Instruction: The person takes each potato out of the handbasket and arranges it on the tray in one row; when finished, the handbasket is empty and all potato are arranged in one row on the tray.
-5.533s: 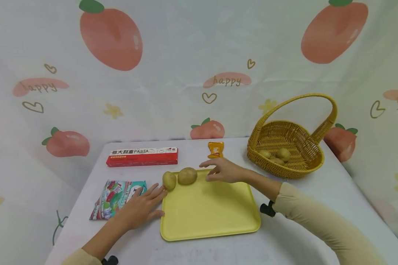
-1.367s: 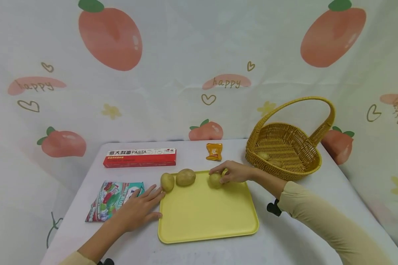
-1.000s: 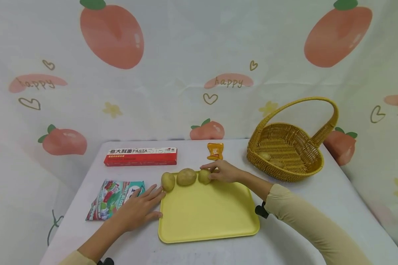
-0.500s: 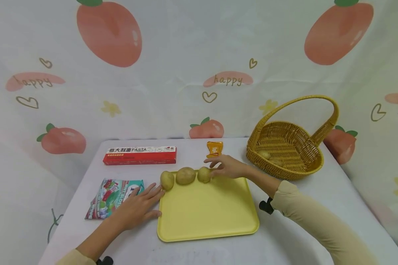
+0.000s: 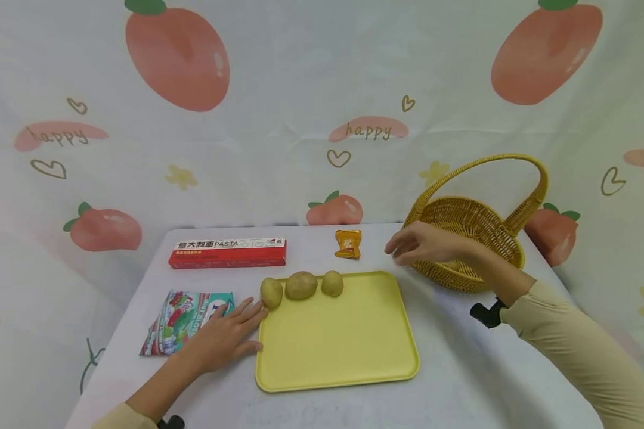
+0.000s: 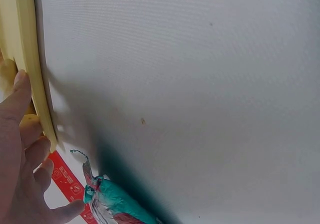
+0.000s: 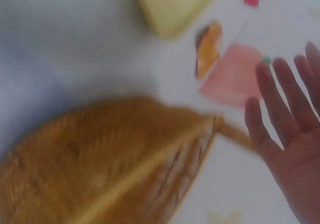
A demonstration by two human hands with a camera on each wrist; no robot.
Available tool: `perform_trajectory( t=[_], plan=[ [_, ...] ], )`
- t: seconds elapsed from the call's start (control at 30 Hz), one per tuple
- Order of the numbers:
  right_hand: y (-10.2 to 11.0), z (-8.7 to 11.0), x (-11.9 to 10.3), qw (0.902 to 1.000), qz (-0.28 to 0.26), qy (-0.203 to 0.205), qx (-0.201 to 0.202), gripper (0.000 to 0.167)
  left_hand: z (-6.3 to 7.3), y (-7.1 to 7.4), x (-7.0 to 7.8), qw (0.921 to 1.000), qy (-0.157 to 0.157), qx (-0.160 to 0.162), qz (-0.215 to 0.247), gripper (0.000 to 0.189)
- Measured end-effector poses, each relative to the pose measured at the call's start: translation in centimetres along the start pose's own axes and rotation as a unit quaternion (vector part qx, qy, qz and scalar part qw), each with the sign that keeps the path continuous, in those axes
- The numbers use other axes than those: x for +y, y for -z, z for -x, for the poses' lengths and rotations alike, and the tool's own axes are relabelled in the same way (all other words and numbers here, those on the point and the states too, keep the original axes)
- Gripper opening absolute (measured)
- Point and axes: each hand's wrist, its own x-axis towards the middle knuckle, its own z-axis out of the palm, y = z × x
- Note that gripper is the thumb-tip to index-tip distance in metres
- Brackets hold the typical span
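Likely between picks: three tan rounded potatoes point(image 5: 301, 286) far-left on yellow rectangular tray point(image 5: 338, 339), left hand point(image 5: 226, 336) straight-fingered at its left rim; right hand point(image 5: 432, 243) loose, seemingly holding nothing; next probably needs golden wicker basket point(image 5: 477, 217), tray's far right.

Soft, even, slightly dim light leaves a faint shadow on the near right of the worktop point(image 5: 354, 408); the right wrist view blurs, its basket point(image 7: 110, 154) smeared.
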Motion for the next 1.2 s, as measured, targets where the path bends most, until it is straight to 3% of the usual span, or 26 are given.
perform_trajectory(
  t=[0.27,0.57,0.67,0.83,1.2],
  plan=[
    [3.9,3.5,1.9,0.9973,-0.013,-0.048,-0.054,0.037,0.0,0.1,0.1,0.9999,0.007,-0.011,0.000,0.070],
    [6.0,5.4,4.8,0.9934,-0.016,-0.114,0.001,0.042,-0.1,0.5,0.2,0.9998,0.006,-0.017,0.005,0.069],
    [6.5,5.9,5.9,0.9868,-0.041,-0.155,-0.022,0.048,-0.1,0.5,0.2,0.9998,0.006,-0.017,0.004,0.069],
    [7.1,6.5,7.5,0.9677,-0.092,-0.225,-0.066,0.056,-0.2,0.6,0.2,0.9998,0.008,-0.019,0.007,0.069],
    [6.7,6.3,9.3,0.9520,-0.120,-0.261,-0.106,0.050,-0.2,0.2,0.2,0.9999,0.004,-0.012,0.000,0.070]
  ],
)
